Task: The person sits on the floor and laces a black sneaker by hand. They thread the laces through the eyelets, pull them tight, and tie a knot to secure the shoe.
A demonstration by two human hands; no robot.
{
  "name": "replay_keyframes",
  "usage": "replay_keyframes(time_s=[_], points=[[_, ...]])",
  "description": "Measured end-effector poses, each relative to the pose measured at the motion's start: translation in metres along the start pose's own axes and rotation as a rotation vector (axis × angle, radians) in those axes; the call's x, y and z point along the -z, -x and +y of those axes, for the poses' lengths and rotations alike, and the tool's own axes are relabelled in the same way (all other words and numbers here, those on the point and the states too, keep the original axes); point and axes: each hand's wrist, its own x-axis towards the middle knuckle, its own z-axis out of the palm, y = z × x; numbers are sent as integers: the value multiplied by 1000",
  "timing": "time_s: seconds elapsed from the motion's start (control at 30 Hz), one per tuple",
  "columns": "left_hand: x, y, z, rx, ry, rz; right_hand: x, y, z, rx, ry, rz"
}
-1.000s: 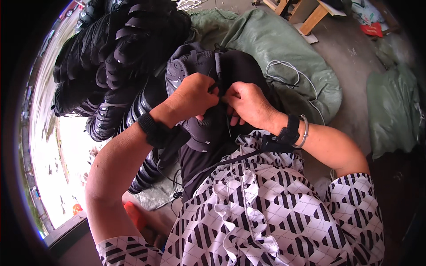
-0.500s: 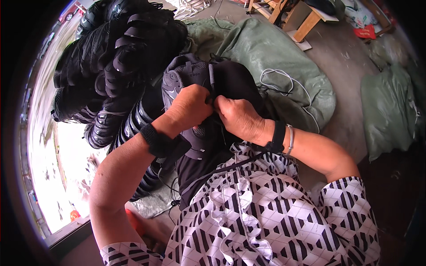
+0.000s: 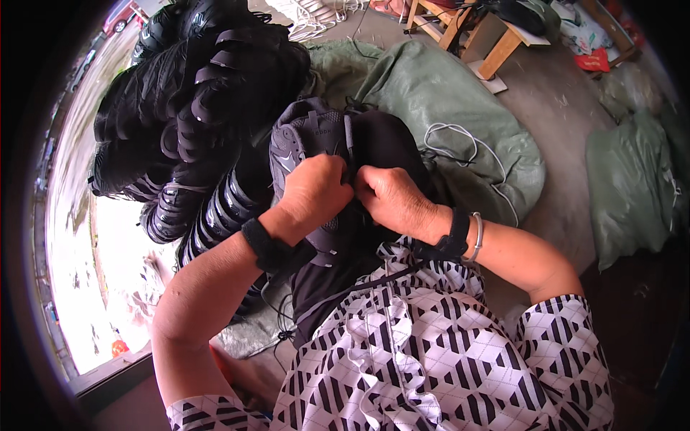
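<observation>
A dark grey shoe upper [image 3: 315, 131] with a pale mark on its side lies across my black-trousered lap. My left hand [image 3: 316, 192] rests over its middle, the fingers closed in a pinch at the upper's right edge. Close beside it on the right, my right hand [image 3: 399, 200] is closed too, thumb and forefinger pressed together. The two hands' fingertips almost meet. What they pinch is dark and mostly hidden, so I cannot make it out. Below my left hand, the near end of the upper shows by my thigh.
A big heap of black shoe uppers [image 3: 241, 86] rises at the left, with a nested row [image 3: 219, 219] near my leg. Green woven sacking [image 3: 438, 93] with a white cord [image 3: 492, 161] lies beyond my lap. Another green sack [image 3: 625, 194] is at far right, wooden stools [image 3: 499, 54] at the back.
My hands remain close together at the upper, with a slight gap showing between the fingertips now. The whole scene sits a little lower in the picture.
</observation>
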Motion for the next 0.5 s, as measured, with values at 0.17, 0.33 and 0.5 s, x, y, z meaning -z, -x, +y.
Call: replay_keyframes(time_s=[0.17, 0.33, 0.5], points=[[-7, 23, -2, -66, 117, 191, -2, -3, -3, -256, -412, -72], [-11, 30, -5, -80, 151, 178, 16, -14, -2, 192, 247, 0], [1, 33, -6, -71, 565, 180, 40, -39, -6, 405, 476, -377]])
